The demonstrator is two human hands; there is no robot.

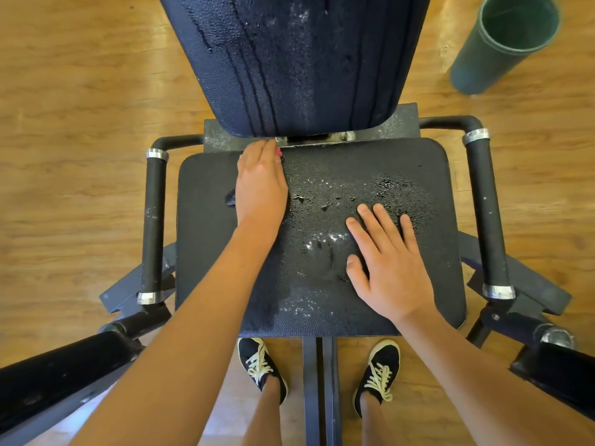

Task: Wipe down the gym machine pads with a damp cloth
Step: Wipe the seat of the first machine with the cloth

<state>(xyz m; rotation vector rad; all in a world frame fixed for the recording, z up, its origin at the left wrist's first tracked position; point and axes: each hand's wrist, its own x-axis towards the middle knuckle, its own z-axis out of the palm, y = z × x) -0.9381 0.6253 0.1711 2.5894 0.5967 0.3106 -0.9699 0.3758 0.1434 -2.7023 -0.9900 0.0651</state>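
Note:
The black seat pad (206, 259) of the gym machine lies below me, wet with droplets and smears across its middle. The upright back pad (289, 59) behind it shows water streaks running down. My left hand (260, 185) presses on the far left part of the seat pad, fingers together. A small dark bit of cloth (230, 198) pokes out from under its left side; the rest is hidden. My right hand (389, 265) lies flat on the seat's right half with fingers spread, holding nothing.
Black padded handles stand on either side of the seat, the left handle (154, 226) and the right handle (489, 220). A green cylindrical bin (502, 43) stands on the wooden floor at the back right. My feet in dark shoes (260, 365) are at the seat's front edge.

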